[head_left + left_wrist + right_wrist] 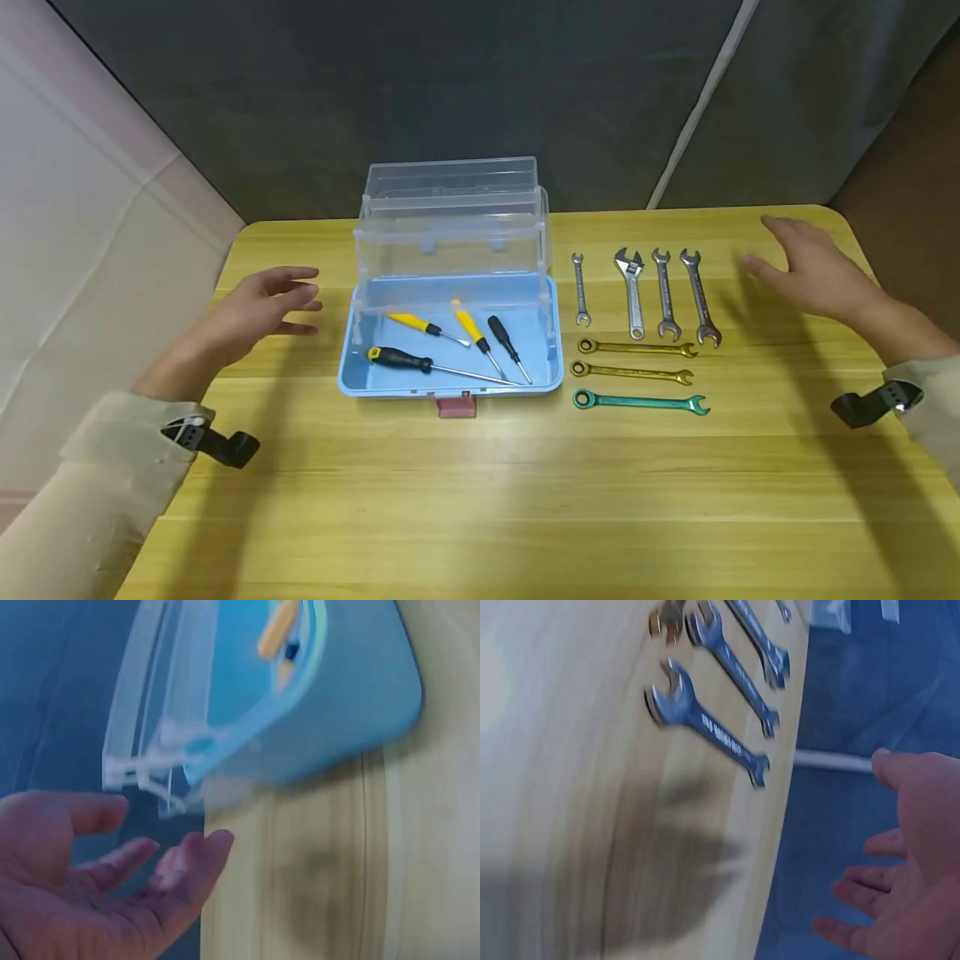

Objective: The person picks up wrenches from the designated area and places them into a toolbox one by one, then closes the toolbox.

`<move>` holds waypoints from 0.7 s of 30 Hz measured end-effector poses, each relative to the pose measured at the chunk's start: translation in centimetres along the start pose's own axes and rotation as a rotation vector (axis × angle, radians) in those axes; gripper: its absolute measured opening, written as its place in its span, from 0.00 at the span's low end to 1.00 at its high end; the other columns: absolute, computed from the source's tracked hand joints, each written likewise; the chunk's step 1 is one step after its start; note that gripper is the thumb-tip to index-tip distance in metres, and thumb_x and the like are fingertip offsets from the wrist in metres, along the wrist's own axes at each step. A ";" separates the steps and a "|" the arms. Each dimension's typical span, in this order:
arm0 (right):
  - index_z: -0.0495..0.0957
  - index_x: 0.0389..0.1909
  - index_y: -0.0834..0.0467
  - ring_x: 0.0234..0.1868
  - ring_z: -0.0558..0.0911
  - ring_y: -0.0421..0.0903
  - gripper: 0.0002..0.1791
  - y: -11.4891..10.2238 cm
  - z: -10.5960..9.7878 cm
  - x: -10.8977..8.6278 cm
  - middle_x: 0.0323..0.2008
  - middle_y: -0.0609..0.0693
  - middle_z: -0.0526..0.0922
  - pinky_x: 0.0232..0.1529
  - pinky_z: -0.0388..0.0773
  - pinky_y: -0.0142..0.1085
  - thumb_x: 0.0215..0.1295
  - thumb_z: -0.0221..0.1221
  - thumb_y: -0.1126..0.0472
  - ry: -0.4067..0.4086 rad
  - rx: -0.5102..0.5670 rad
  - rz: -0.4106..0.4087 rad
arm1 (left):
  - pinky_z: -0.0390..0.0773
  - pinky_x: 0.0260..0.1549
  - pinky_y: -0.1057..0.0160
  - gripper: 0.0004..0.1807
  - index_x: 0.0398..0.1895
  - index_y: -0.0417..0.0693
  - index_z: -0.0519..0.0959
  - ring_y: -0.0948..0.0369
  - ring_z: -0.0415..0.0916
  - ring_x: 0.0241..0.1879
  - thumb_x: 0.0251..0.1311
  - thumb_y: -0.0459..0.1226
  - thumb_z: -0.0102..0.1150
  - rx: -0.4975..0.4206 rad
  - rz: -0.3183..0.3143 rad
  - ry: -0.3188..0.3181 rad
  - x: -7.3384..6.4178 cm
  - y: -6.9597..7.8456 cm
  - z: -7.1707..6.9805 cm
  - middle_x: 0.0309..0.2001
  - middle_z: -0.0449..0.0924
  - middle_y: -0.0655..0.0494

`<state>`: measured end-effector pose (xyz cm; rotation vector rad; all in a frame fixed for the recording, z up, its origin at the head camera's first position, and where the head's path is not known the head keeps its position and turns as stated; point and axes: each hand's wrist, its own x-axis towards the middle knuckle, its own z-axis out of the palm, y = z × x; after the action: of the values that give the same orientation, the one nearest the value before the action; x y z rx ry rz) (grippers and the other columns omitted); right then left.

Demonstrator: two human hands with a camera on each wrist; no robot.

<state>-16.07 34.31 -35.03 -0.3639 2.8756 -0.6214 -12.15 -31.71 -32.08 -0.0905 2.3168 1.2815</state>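
The wooden tabletop (480, 517) carries a blue plastic toolbox (536, 342), its clear lid (450, 204) raised on the 12 o'clock side; I'd expect the box to be light and rigid, best taken by both end walls, the thin lid spared. At its 9 o'clock hovers the left hand (255, 313), fingers loosely spread, holding nothing; over at 3, beyond the tools, the right hand (817, 267) is equally relaxed and unburdened. Inside the box lies a long black-and-yellow screwdriver (401, 358), its chunky handle probably the surest hold. Between the box's 3 and 4 lies a green combination wrench (641, 402); around 3, two gold combination wrenches (633, 372); between 2 and 3, silver open-end wrenches (699, 296) and an adjustable wrench (634, 308). All look stiff, dense and smooth, so I'd pinch them mid-shank; polished metal may slip.
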 end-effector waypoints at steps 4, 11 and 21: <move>0.48 0.74 0.79 0.66 0.60 0.78 0.43 -1.2 1.0 0.1 0.68 0.82 0.56 0.62 0.59 0.71 0.80 0.48 0.45 -0.052 0.049 0.081 | 0.80 0.55 0.52 0.34 0.79 0.35 0.48 0.38 0.61 0.71 0.80 0.41 0.44 -0.096 -0.091 -0.081 -0.3 0.5 1.2 0.74 0.54 0.33; 0.58 0.70 0.79 0.58 0.71 0.76 0.39 -2.2 3.0 0.3 0.61 0.81 0.66 0.52 0.72 0.67 0.78 0.51 0.47 -0.064 0.083 0.160 | 0.81 0.54 0.50 0.35 0.79 0.33 0.48 0.51 0.75 0.58 0.77 0.35 0.51 -0.117 -0.141 -0.181 -0.4 0.2 2.6 0.67 0.66 0.33; 0.69 0.54 0.76 0.38 0.80 0.61 0.31 -2.9 6.1 0.1 0.45 0.73 0.79 0.35 0.77 0.50 0.74 0.57 0.48 -0.069 0.097 0.231 | 0.85 0.45 0.59 0.38 0.78 0.34 0.52 0.60 0.80 0.43 0.69 0.27 0.58 -0.104 -0.141 -0.110 -0.3 -0.3 3.9 0.61 0.67 0.35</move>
<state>-14.23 29.41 -39.31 -0.0363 2.7541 -0.6875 -10.27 -28.76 -33.90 -0.2085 2.1119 1.3019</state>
